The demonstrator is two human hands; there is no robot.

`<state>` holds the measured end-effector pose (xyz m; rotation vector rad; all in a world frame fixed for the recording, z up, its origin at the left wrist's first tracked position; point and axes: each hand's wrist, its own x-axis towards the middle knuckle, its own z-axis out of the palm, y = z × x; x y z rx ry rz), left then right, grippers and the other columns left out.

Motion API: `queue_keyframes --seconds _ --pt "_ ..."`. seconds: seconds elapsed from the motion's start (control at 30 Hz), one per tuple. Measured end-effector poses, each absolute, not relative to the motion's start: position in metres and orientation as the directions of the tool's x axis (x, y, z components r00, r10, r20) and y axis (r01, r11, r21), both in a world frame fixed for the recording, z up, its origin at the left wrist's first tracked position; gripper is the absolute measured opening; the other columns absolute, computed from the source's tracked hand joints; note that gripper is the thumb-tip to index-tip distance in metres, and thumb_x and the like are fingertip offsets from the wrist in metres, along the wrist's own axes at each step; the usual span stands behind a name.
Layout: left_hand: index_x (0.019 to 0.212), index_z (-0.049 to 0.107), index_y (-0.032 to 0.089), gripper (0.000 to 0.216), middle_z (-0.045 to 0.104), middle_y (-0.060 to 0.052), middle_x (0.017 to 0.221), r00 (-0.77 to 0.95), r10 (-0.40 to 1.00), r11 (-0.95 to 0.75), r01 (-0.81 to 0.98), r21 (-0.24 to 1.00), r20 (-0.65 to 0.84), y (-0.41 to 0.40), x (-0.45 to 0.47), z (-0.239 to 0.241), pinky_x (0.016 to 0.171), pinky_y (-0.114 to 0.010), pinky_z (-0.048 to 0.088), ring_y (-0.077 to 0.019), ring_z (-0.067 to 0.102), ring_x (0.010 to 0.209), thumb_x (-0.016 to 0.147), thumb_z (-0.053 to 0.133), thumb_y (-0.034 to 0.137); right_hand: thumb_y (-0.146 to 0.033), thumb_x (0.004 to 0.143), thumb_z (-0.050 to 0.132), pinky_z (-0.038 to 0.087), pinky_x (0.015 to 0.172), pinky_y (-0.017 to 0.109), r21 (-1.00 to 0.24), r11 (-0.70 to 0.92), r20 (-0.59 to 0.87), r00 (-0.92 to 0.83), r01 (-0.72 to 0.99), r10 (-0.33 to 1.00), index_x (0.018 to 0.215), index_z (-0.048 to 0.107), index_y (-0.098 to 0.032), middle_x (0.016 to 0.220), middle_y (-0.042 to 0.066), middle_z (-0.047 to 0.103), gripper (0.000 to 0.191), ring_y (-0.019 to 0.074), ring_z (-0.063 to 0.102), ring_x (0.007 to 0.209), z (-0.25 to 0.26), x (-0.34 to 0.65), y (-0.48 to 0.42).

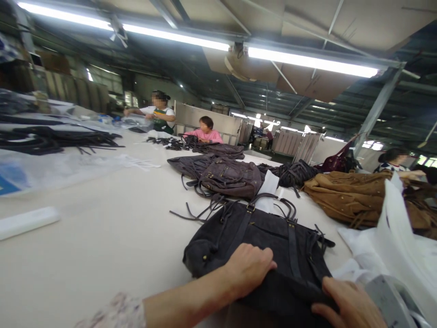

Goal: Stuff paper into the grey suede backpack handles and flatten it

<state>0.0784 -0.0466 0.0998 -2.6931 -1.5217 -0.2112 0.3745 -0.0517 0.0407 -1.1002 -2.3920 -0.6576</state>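
The dark suede bag (262, 246) lies flat on the pale table (102, 237), right at my near edge, straps and buckles facing up. My left hand (247, 269) rests on its near left part, fingers curled and pressing down on the suede, closed around nothing. My right hand (348, 303) sits at the bag's near right corner with the thumb laid over the fabric; it looks like a loose pinch on the edge, but the fingers underneath are hidden, so I cannot tell how firm the hold is.

To handle this well, I judge the left hand should keep the body pinned flat while the right works the edge, so the soft suede does not bunch or slide. I would also watch the loose straps beyond my hands, which could snag.

Just right of the bag, white wrapping sheets (392, 246) pile up. Behind the bag sit purple-grey bags (228, 175), and behind and to its right a heap of tan bags (351, 196). Far behind the bag, other workers (205, 132) sit at the table.
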Motion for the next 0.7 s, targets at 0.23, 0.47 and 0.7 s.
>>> queue_keyframes --seconds 0.23,0.47,0.7 --pt "0.09 0.067 0.015 0.03 0.073 -0.012 0.081 0.527 0.847 -0.531 0.847 0.041 0.076 -0.021 0.081 0.094 0.065 -0.039 0.057 -0.0316 0.072 0.077 0.097 0.048 0.037 -0.063 0.087 0.045 0.05 0.079 0.042 0.311 0.625 0.678 -0.628 0.716 0.382 0.122 0.051 -0.017 0.108 0.014 0.071 0.058 0.0273 0.069 0.087 0.043 0.308 -0.043" --pt "0.086 0.071 0.016 0.041 0.073 -0.012 0.082 0.539 0.843 -0.538 0.841 0.057 0.002 -0.012 0.085 0.104 0.065 -0.038 0.056 -0.0303 0.071 0.08 0.099 0.041 0.04 -0.056 0.052 0.082 0.047 0.06 0.03 -0.165 0.583 0.37 -0.498 0.796 0.785 0.095 0.06 -0.026 0.082 0.002 0.07 0.057 0.0233 0.066 0.07 0.024 0.266 -0.025" --pt "0.104 0.064 0.014 0.046 0.067 -0.013 0.106 0.481 0.856 -0.488 0.873 -0.013 0.186 -0.039 0.066 0.068 0.09 -0.048 0.048 -0.0315 0.062 0.102 0.093 0.05 0.056 -0.046 0.047 0.086 0.048 0.081 0.034 -0.405 0.347 0.001 -0.379 0.846 0.925 0.102 0.064 -0.026 0.098 0.003 0.073 0.063 0.028 0.066 0.096 0.025 0.267 -0.004"
